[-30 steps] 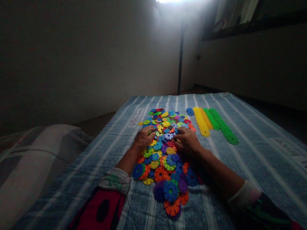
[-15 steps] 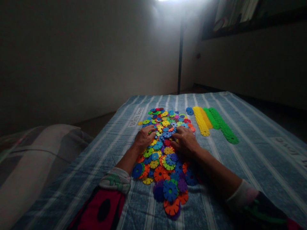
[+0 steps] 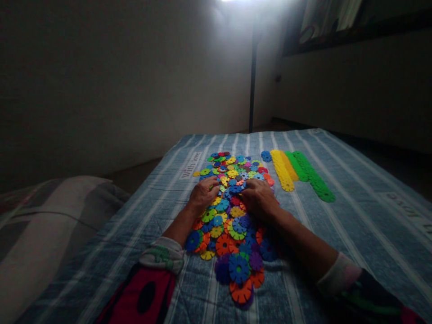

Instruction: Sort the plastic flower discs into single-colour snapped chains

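A long heap of notched plastic discs (image 3: 223, 244) in many colours lies between and in front of my hands. My left hand (image 3: 203, 196) rests at the heap's left side with its fingers curled inward. What those fingers hold, if anything, is hidden, though a bit of green shows beside them. On the right side, my right hand (image 3: 259, 198) has thumb and fingers drawn together at the edge of a blue notched disc (image 3: 235, 189), which looks slightly tilted. The fingers partly cover the discs beneath them.
Right of the heap lie yellow rows of overlapping discs (image 3: 282, 173), green rows (image 3: 312, 175) and a small blue group (image 3: 266, 156). A striped blue cloth (image 3: 357, 216) covers the surface. A lamp pole (image 3: 253, 90) stands behind; a pale cushion-like form (image 3: 67, 225) is at left.
The fingers of my right hand have closed together at the blue disc, where they were spread apart before. My left hand has barely moved.
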A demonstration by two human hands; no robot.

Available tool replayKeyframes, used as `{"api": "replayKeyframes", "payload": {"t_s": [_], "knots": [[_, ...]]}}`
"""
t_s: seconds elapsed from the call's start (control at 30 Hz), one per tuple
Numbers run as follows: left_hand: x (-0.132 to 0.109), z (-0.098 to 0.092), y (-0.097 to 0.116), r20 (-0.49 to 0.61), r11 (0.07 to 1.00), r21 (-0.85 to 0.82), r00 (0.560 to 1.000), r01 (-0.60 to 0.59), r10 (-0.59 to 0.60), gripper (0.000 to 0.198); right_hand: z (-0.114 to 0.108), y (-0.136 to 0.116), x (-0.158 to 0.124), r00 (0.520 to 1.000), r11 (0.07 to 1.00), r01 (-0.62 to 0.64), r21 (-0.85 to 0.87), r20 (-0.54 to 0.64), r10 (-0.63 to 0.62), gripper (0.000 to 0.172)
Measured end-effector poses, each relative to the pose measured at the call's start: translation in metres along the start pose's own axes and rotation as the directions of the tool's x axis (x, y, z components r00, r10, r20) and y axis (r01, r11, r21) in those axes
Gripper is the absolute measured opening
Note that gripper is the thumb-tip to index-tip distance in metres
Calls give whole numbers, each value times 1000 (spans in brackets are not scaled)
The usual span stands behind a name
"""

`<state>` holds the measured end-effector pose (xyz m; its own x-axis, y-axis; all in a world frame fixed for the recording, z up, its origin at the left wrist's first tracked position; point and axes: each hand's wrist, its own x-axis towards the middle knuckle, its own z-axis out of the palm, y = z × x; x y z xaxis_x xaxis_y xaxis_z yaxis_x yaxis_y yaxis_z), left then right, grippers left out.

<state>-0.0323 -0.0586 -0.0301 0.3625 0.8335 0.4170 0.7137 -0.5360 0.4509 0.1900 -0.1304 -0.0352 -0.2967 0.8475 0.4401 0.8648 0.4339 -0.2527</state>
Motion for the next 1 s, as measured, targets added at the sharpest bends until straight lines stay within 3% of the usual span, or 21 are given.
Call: {"api": "replayKeyframes", "payload": {"t_s": [0.37, 0.53, 0.67, 0.8, 0.9, 1.0], "knots": [[1, 0, 0, 0, 1000, -5, 1000, 1, -1, 22, -3, 23, 0, 987, 974, 69, 216, -157, -35, 20], [2, 0, -1, 8, 1000, -16, 1000, 16, -16, 27, -20, 42, 4, 981, 975, -23, 220, -181, 63, 19], [2, 0, -2, 3, 1000, -18, 1000, 11, -11, 28, -52, 78, 1, 976, 977, -147, 152, -140, 169, 22], [3, -1, -1, 2, 1000, -20, 1000, 2, -2, 26, -79, 122, -14, 946, 955, -294, -35, -157, 285, 23], [3, 0, -2, -4, 1000, -23, 1000, -8, 8, 24, -83, 147, -27, 914, 901, -398, -171, -162, 373, 24], [4, 0, -3, -15, 1000, -26, 1000, -17, 16, 21, -77, 158, -35, 905, 876, -423, -230, -140, 401, 24]]}}
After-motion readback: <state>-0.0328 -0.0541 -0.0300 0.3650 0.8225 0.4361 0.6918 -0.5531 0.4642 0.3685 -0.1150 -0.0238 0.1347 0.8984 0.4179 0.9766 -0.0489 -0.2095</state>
